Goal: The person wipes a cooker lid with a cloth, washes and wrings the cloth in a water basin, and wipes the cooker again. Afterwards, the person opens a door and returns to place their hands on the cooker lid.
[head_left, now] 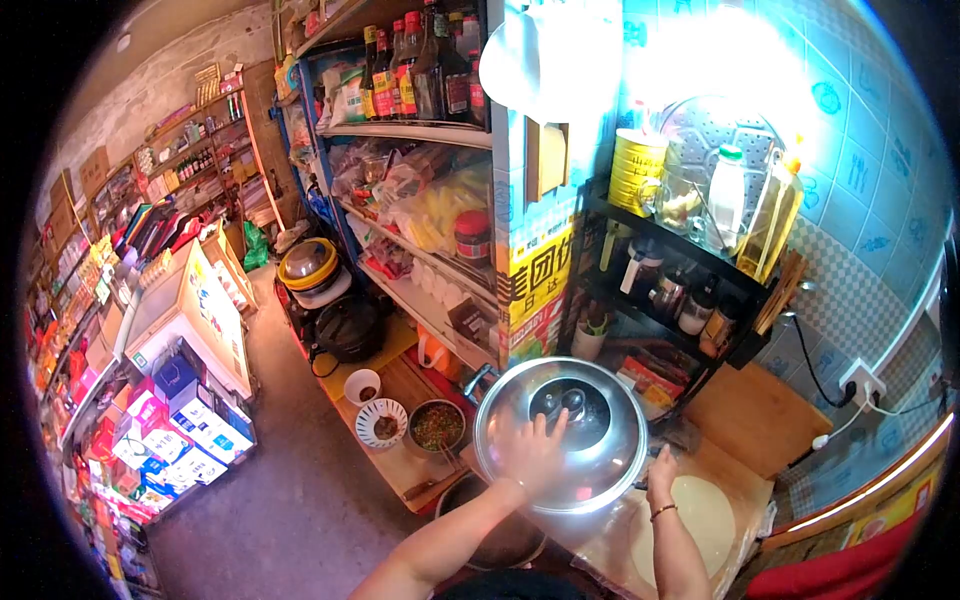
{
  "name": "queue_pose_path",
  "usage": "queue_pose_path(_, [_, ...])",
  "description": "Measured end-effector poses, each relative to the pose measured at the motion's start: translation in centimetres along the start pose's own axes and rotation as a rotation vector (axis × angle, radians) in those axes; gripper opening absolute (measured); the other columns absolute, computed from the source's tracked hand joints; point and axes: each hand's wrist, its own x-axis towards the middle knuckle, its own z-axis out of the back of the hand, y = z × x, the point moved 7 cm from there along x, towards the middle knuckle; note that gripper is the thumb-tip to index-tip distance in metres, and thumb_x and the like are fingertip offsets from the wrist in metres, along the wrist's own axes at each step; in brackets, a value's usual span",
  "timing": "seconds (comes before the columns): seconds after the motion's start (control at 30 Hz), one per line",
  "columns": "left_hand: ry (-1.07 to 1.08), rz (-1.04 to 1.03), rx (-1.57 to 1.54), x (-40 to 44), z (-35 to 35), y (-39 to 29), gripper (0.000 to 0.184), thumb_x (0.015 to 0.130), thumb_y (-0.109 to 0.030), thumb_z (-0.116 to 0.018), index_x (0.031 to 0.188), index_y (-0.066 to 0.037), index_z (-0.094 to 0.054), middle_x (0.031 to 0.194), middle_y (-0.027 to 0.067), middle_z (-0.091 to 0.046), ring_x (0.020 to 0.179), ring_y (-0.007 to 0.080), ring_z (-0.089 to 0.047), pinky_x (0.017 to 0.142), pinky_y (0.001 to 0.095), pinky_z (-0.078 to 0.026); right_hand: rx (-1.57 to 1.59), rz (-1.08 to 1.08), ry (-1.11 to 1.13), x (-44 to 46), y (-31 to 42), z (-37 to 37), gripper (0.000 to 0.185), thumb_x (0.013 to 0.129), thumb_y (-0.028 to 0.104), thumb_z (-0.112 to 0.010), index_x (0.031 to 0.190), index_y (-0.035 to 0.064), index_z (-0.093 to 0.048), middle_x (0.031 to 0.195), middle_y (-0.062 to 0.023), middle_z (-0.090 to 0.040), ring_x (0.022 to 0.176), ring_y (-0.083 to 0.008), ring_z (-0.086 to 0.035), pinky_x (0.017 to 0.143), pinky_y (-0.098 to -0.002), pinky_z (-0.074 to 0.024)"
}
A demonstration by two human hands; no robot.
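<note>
The person's left hand (535, 455) and right hand (661, 480) are bare, and so are the left forearm (440, 548) and right forearm (681, 560). A thin, dark bracelet (663, 511) circles the right wrist. At the near edge, between the forearms, shows a strip of black clothing (505, 586), its cut too hidden to tell.
</note>
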Motion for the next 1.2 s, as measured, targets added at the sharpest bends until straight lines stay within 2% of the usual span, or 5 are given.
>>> queue_pose_path(0.23, [0.029, 0.001, 0.001, 0.1, -0.2, 0.1, 0.070, 0.076, -0.032, -0.062, 0.136, -0.012, -0.035, 0.108, 0.0183, -0.049, 0.089, 0.0296, -0.051, 0.071, 0.0395, -0.042, 0.036, -0.070, 0.038, -1.4, 1.7, 0.2, 0.051, 0.095, 0.033, -0.037, 0.072, -0.0080, -0.055, 0.058, -0.0148, -0.055, 0.051, -0.0250, -0.053, 0.052, -0.0400, -0.0404])
queue_pose_path(0.33, [0.013, -0.003, -0.003, 0.0, -0.2, 0.0, 0.070, 0.076, -0.033, -0.062, 0.136, -0.012, -0.035, 0.107, 0.0185, -0.049, 0.089, 0.0296, -0.051, 0.071, 0.0396, -0.042, 0.003, 0.006, 0.015, -0.2, 0.2, 0.0, 0.051, 0.095, 0.034, -0.037, 0.073, -0.0075, -0.056, 0.059, -0.0144, -0.055, 0.051, -0.0243, -0.053, 0.052, -0.0399, -0.0407])
queue_pose_path(0.6, [0.023, -0.001, -0.006, 0.0, -0.2, 0.1, 0.071, 0.075, -0.032, -0.063, 0.136, -0.012, -0.035, 0.108, 0.0189, -0.049, 0.089, 0.0296, -0.051, 0.071, 0.0403, -0.042, -0.075, 0.000, 0.009, 1.0, -1.3, -0.2, 0.049, 0.095, 0.032, -0.037, 0.080, -0.0100, -0.058, 0.074, -0.0244, -0.061, 0.065, -0.0324, -0.056, 0.064, -0.0436, -0.0407])
queue_pose_path(1.13, [0.008, -0.003, -0.019, 0.0, 0.0, 0.0, 0.070, 0.075, -0.032, -0.062, 0.136, -0.011, -0.035, 0.107, 0.0186, -0.049, 0.090, 0.0298, -0.050, 0.072, 0.0395, -0.042, -0.044, 0.055, -0.029, 0.8, -0.7, 0.0, 0.049, 0.095, 0.032, -0.038, 0.076, -0.0090, -0.057, 0.063, -0.0192, -0.058, 0.053, -0.0263, -0.053, 0.054, -0.0408, -0.0403])
queue_pose_path(1.2, [0.024, 0.007, -0.013, 0.0, 0.0, 0.0, 0.070, 0.075, -0.033, -0.062, 0.136, -0.011, -0.035, 0.108, 0.0187, -0.049, 0.091, 0.0299, -0.050, 0.072, 0.0397, -0.042, -0.013, -0.011, 0.004, -0.1, 0.2, 0.1, 0.050, 0.095, 0.032, -0.038, 0.074, -0.0091, -0.056, 0.063, -0.0185, -0.057, 0.053, -0.0256, -0.052, 0.054, -0.0410, -0.0404])
